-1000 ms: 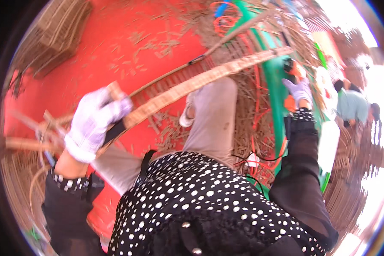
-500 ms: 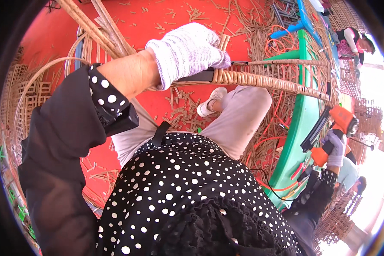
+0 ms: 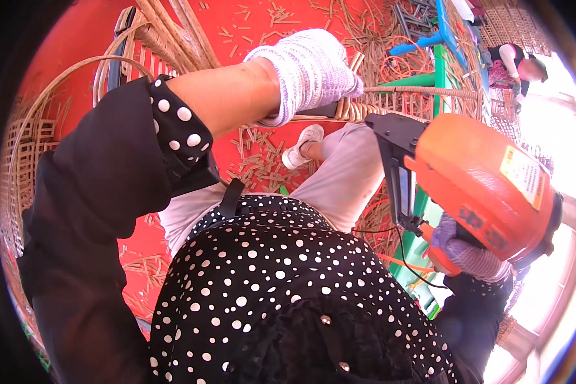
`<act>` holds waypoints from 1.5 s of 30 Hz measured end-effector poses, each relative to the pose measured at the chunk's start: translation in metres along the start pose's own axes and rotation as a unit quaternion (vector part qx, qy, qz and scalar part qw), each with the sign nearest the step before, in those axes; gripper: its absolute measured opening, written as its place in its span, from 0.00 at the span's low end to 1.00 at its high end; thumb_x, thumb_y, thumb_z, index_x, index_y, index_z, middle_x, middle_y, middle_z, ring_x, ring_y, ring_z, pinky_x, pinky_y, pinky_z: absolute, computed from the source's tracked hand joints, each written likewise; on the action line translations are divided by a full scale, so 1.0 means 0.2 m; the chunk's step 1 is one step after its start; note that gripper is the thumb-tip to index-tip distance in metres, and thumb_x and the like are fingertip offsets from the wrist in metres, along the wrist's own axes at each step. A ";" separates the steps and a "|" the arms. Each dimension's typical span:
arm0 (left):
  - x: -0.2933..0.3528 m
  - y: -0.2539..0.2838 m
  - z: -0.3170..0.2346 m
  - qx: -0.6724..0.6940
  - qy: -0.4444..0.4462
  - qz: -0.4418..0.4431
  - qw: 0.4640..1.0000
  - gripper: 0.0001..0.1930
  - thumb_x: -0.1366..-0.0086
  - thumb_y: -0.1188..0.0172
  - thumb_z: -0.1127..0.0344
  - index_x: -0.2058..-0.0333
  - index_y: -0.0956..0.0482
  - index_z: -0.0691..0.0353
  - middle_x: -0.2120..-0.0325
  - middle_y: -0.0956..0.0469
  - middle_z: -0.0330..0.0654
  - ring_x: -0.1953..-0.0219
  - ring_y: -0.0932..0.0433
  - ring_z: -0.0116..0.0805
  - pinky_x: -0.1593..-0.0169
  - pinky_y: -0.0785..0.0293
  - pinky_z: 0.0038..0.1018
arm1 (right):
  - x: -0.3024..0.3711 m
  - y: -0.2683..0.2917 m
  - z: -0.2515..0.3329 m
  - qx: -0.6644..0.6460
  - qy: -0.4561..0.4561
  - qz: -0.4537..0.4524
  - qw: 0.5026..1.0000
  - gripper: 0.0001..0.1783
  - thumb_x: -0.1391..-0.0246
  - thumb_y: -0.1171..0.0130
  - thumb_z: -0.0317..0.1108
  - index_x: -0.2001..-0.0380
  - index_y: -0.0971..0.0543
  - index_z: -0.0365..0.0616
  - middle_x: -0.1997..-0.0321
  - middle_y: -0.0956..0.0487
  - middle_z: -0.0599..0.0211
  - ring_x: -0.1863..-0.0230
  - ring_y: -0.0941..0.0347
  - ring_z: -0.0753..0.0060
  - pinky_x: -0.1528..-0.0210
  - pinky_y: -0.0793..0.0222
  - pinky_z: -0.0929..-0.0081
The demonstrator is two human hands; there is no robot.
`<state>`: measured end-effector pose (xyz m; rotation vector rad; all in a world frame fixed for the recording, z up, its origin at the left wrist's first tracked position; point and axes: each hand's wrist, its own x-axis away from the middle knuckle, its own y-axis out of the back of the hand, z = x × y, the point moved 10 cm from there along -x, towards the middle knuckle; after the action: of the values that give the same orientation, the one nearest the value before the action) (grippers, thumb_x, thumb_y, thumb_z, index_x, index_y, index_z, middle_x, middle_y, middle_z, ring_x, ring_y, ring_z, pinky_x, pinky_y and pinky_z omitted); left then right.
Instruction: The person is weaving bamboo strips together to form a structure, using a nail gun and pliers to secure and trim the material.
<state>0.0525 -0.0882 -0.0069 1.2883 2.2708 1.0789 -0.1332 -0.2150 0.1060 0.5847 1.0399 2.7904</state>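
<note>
My left hand [image 3: 310, 70], in a white and purple knit glove, is closed on a brown rattan strip [image 3: 356, 62], whose short end sticks up past the fingers. It holds the strip against a dark frame bar wrapped in the same rattan [image 3: 350, 111]. My right hand [image 3: 467, 249], gloved too, grips the handle of an orange and black nail gun [image 3: 480, 176]. The gun's black nose is just right of the wrapped bar, close to my left fingertips; whether it touches the bar cannot be made out.
Several long rattan strands [image 3: 173, 32] rise at upper left beside a curved woven frame. Offcuts [image 3: 262, 157] litter the red floor [image 3: 230, 134]. A green stand [image 3: 440, 70], blue bar [image 3: 416, 46] and loose orange hose lie right. Another person [image 3: 512, 61] is at far right.
My right hand has brought the nail gun up and left from the right side to the wrapped bar. My left hand has shifted slightly right, still holding the strip.
</note>
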 end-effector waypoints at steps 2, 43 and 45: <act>0.01 0.00 0.02 0.010 0.005 -0.009 1.000 0.19 0.47 0.42 0.49 0.77 0.22 0.63 0.80 0.25 0.50 0.73 0.25 0.45 0.67 0.31 0.35 | -0.03 -0.04 0.03 0.033 0.000 0.018 0.999 0.14 0.57 0.45 0.28 0.64 0.28 0.36 0.71 0.27 0.65 0.71 0.29 0.72 0.69 0.29 0.72; -0.02 0.06 -0.05 0.117 -0.064 -0.020 0.991 0.15 0.44 0.44 0.56 0.71 0.23 0.66 0.77 0.25 0.48 0.74 0.26 0.39 0.70 0.33 0.29 | 0.26 0.24 -0.43 -0.260 -0.058 -0.226 0.937 0.15 0.55 0.47 0.33 0.64 0.32 0.37 0.77 0.31 0.67 0.78 0.32 0.75 0.74 0.29 0.74; 0.00 0.05 -0.02 0.074 -0.011 -0.001 0.997 0.14 0.46 0.41 0.60 0.69 0.24 0.67 0.73 0.24 0.47 0.72 0.25 0.34 0.67 0.31 0.28 | 0.30 0.35 -0.70 -0.301 -0.117 -0.349 0.880 0.13 0.60 0.43 0.29 0.70 0.30 0.34 0.78 0.29 0.63 0.79 0.31 0.73 0.74 0.29 0.73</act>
<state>0.0562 -0.0866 0.0039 1.3471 2.3734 0.9059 -0.2408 -0.3394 0.0746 0.3458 0.2089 2.1357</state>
